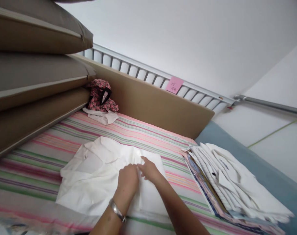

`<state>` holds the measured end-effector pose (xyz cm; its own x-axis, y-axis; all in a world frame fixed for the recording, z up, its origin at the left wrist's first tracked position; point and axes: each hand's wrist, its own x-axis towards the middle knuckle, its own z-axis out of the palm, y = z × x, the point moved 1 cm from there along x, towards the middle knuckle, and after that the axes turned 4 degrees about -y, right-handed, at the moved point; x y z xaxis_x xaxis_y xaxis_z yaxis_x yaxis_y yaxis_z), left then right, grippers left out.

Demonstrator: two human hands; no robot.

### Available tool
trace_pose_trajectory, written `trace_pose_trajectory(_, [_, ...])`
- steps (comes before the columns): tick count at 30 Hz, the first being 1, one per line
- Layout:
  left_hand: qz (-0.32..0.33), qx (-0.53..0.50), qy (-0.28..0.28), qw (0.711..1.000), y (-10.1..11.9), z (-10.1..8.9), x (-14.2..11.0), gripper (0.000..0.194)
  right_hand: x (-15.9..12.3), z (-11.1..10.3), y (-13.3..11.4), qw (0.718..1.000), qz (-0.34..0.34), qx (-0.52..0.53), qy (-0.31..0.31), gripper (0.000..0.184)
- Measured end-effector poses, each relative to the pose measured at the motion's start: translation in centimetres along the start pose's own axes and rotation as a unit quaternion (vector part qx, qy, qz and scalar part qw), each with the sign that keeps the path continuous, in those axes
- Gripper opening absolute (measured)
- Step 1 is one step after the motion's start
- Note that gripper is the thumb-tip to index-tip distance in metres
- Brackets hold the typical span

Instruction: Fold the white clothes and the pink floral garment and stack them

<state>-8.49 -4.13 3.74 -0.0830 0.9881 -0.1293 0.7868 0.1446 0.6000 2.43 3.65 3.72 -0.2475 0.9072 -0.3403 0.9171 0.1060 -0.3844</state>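
A white shirt (99,169) lies partly folded and crumpled on a striped sheet (87,130); a collar-like part shows at its left side. My left hand (128,176), with a silver bracelet on the wrist, is closed on a pinch of the white cloth near the shirt's middle; its fingertips are mostly hidden. Just to the right, my right hand (148,169) rests on the flatter, folded section. Its thumb and index finger are apart, and the other fingers bend down against the cloth.
Folded clothes (236,182) are stacked at the right, white ones on top. Thick brown padded panels (40,75) stand at the left. A pink floral garment (101,98) lies by a tan board (153,101). Behind are a white slatted rail (133,71) and pink note (174,85).
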Motion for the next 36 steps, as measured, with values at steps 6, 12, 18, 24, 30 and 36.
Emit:
trace_pose_trajectory(6, [0.124, -0.034, 0.044, 0.991, 1.7, 2.3, 0.1, 0.048, -6.1, 1.6, 8.7, 0.926, -0.233, -0.115, 0.275, 0.049])
trace_pose_trajectory(12, [0.104, 0.037, 0.007, 0.994, 2.5, 6.8, 1.0, 0.049, -9.5, 10.0, 10.9, 0.909, -0.246, -0.214, 0.259, 0.056])
trace_pose_trajectory(18, [0.112, 0.107, 0.041, 0.987, 1.7, 9.4, 1.9, 0.053, -12.4, 8.0, 11.0, 0.937, -0.271, -0.096, 0.196, 0.033])
trace_pose_trajectory(24, [0.123, 0.116, 0.095, 0.981, 2.7, 10.6, 0.8, 0.049, -6.2, 1.6, 10.2, 0.941, -0.232, -0.027, 0.243, 0.039])
trace_pose_trajectory(30, [0.113, 0.028, 0.012, 0.993, 3.3, 9.2, 0.1, 0.05, 0.2, 3.7, 8.9, 0.968, -0.217, -0.039, 0.124, 0.045])
trace_pose_trajectory(36, [0.075, -0.086, 0.146, 0.983, -1.9, 2.3, 0.1, 0.041, 0.2, 4.7, 9.2, 0.964, -0.19, -0.122, 0.141, 0.045])
